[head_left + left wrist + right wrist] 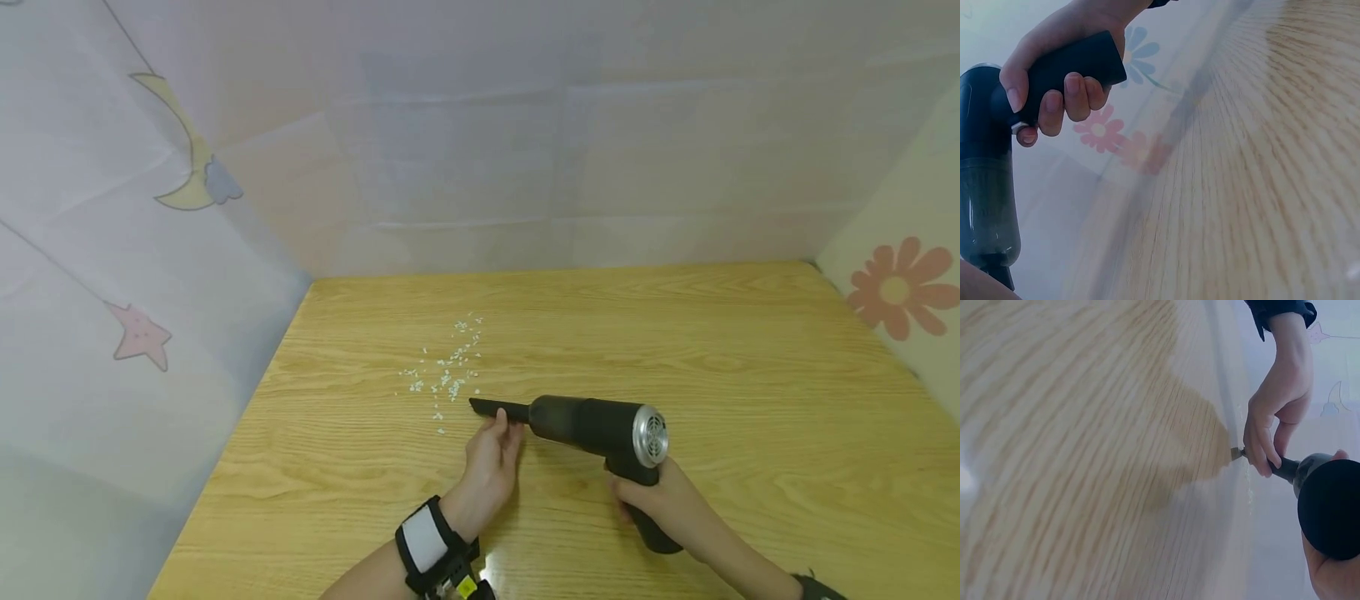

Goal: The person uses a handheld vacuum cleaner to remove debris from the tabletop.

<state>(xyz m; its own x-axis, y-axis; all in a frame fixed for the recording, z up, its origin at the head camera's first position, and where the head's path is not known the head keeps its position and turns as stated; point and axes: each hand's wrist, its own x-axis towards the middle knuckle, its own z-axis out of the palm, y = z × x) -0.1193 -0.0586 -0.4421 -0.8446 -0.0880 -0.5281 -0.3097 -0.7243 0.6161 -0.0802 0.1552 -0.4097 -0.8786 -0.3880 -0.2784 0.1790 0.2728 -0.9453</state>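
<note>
Head view shows a black handheld vacuum cleaner (pixel 592 421) above the near middle of a wood-grain tabletop (pixel 750 350), its narrow crevice nozzle (pixel 487 407) pointing left; the nozzle's slanted tip lies just beside a loose scatter of white scraps (pixel 453 388), though whether it touches the wood I cannot tell; the right hand (pixel 660 500) is wrapped round the pistol handle, and the left hand (pixel 491 462) pinches the nozzle from below, between thumb and fingers.

The tabletop's back edge (pixel 562 271) lies well beyond the vacuum; the scraps sit between the nozzle and the left edge (pixel 225 442), well apart from both the left and back edges; a wide stretch of wood runs rightward from the silver vent cap (pixel 650 436) to the right edge.

The wood is yellowish, with long grain lines; pale, creased sheeting (pixel 450 167) rises behind and at both sides, printed with a yellow moon (pixel 197 167) and a pink star (pixel 141 336) at left, a coral flower (pixel 896 287) at right; a black wrist strap (pixel 423 540) circles the left wrist; the left wrist view shows the vacuum's smoky see-through dust cup (pixel 988 212).
</note>
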